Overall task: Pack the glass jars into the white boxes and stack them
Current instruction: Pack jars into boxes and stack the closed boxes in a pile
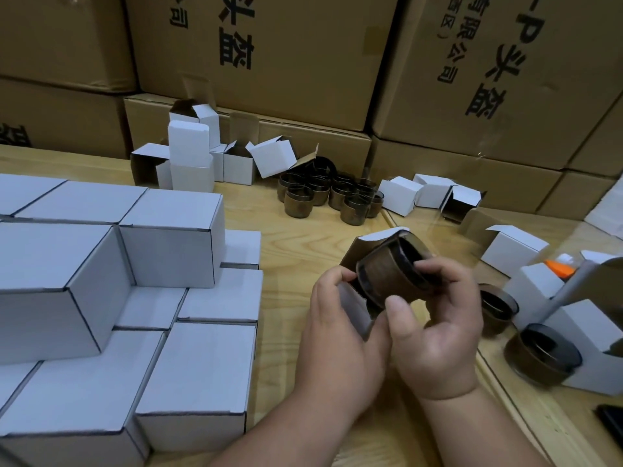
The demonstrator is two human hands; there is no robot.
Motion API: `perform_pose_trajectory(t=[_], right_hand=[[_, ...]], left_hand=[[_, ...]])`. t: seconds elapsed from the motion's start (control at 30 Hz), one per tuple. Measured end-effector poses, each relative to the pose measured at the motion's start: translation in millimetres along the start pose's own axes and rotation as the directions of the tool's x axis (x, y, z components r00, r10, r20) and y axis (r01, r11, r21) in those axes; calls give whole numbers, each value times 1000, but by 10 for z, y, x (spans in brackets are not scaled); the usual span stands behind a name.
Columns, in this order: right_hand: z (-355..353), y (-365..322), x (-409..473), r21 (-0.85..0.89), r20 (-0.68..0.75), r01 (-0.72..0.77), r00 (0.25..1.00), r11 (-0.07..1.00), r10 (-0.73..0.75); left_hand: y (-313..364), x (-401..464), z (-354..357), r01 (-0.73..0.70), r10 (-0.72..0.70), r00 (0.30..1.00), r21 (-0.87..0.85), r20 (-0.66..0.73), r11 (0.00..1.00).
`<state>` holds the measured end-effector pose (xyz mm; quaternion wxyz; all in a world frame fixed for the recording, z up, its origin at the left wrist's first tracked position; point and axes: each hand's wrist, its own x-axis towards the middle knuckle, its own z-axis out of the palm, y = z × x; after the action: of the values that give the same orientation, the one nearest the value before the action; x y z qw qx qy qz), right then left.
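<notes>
My right hand [438, 335] grips a dark amber glass jar [387, 274] tilted on its side, its base at the mouth of a small open white box [355, 308] that my left hand [337, 338] holds from the left. The box's flap [374, 238] stands up behind the jar. A stack of closed white boxes [111, 284] fills the left of the wooden table. A cluster of several loose jars [328, 193] sits at the back centre. Two more jars [542, 353] stand at the right.
Empty open white boxes lie piled at the back left [199, 156], behind the jar cluster [424, 193] and at the right [515, 247]. Large brown cartons [303, 55] wall off the table's far side. An orange object [559, 267] lies among the right boxes.
</notes>
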<state>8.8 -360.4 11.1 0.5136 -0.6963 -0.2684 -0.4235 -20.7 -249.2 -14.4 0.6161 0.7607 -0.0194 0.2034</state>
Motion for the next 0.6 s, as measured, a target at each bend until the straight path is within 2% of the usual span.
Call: perform_pose_trajectory(t=[0.27, 0.47, 0.6], right_hand=[[-66, 188, 32, -74, 1, -197, 980, 978, 198], [-134, 188, 62, -209, 200, -111, 968, 972, 153], [-147, 163, 94, -260, 268, -96, 949, 961, 167]], left_hand=[[-39, 4, 20, 27, -27, 999, 6, -27, 1000], [-34, -1, 28, 46, -46, 999, -19, -24, 999], [-28, -2, 27, 38, -38, 999, -15, -22, 999]])
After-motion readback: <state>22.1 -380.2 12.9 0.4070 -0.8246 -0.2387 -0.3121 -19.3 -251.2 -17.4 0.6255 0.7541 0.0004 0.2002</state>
